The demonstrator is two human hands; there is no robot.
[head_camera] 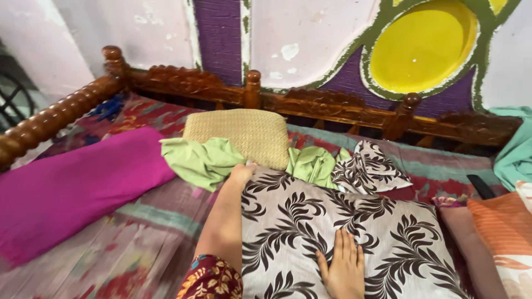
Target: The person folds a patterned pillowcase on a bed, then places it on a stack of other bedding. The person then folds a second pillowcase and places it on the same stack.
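Directly below the camera, a pillow (338, 221) in a cream case printed with dark brown leaves lies on the bed (138, 232). It looks soft, light and squashy, likely easiest to take by its corners or by the loose open end of the case. The left hand (242, 173) is closed on the far left corner; the right hand (342, 266) lies flat on top, fingers together, gripping nothing. Around it are crumpled green cloth (202, 160), a woven tan cushion (246, 133), a magenta bolster (72, 188), a carved wooden headboard (310, 102) and a painted wall (310, 39).
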